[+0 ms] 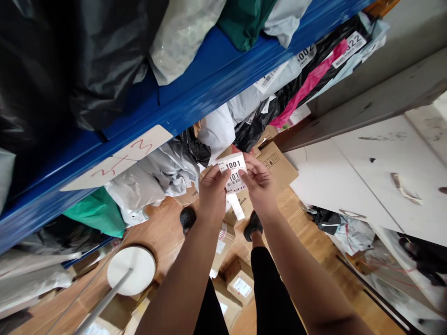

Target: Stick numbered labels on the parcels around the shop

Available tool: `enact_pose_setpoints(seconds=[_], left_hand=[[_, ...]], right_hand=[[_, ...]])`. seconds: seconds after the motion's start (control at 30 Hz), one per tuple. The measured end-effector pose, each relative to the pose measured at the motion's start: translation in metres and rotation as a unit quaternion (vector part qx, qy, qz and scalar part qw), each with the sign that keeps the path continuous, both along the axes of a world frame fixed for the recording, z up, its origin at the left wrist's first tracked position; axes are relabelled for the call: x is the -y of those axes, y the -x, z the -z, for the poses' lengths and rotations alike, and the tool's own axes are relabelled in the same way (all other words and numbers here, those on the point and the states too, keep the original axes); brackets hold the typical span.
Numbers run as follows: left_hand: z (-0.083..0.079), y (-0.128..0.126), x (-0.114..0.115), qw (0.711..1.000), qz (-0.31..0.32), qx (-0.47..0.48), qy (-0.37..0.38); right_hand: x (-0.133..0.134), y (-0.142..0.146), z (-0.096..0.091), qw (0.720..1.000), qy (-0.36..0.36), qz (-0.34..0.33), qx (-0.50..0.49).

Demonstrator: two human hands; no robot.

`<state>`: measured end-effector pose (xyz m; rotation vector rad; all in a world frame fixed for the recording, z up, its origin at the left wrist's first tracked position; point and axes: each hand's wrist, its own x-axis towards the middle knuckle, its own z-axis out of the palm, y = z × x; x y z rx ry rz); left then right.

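Both hands meet in the middle of the view around a strip of white printed labels (233, 164). The top label reads 1001, and a second number below it is partly covered by a thumb. My left hand (213, 188) pinches the strip's left edge between thumb and fingers. On the other edge, my right hand (259, 181) pinches it the same way. The lower end of the strip (236, 206) hangs down below the hands. Cardboard boxes lie on the floor beneath it.
A blue shelf (195, 116) crosses the upper left, loaded with black, white and green plastic parcels. Further bags lie under it, one with a pink band (310, 88). A white cabinet (366, 167) stands at right. A round white base (131, 271) with a pole and cardboard boxes (240, 279) occupy the floor.
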<state>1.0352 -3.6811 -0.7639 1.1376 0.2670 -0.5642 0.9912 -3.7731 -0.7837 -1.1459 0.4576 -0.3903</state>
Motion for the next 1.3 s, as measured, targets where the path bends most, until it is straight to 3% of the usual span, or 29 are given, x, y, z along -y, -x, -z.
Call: enact_pose_setpoints(seconds=[0.2,0.5,0.77,0.9,1.0,1.13,1.2,1.3], left_hand=[[0.005,0.016,0.001,0.990,-0.007,0.050,-0.134],[0.013,0.023,-0.002,0.995,-0.068,0.002,-0.078],[0.020,0.027,-0.003,0.980,-0.173,0.069,-0.072],[0.017,0.019,0.001,0.987,-0.099,0.071,-0.103],[0.010,0.011,0.007,0.992,-0.037,0.088,-0.080],[0.005,0.005,0.017,0.989,0.002,0.109,-0.102],[0.006,0.003,0.025,0.989,-0.019,0.105,-0.106],[0.013,-0.007,0.039,0.989,-0.100,0.096,-0.055]], right_hand=[[-0.002,0.003,-0.001,0.999,-0.043,0.023,-0.024],[0.000,-0.002,0.001,0.992,-0.067,0.051,-0.092],[0.008,-0.003,-0.002,0.995,0.030,0.064,-0.065],[0.015,0.000,-0.003,0.998,0.036,0.029,-0.044],[0.020,0.003,-0.004,0.997,0.036,0.009,-0.065],[0.028,-0.003,-0.007,0.995,0.078,0.000,-0.068],[0.032,-0.014,-0.012,0.993,0.112,-0.001,-0.042],[0.033,-0.040,-0.019,0.983,0.181,-0.020,-0.015]])
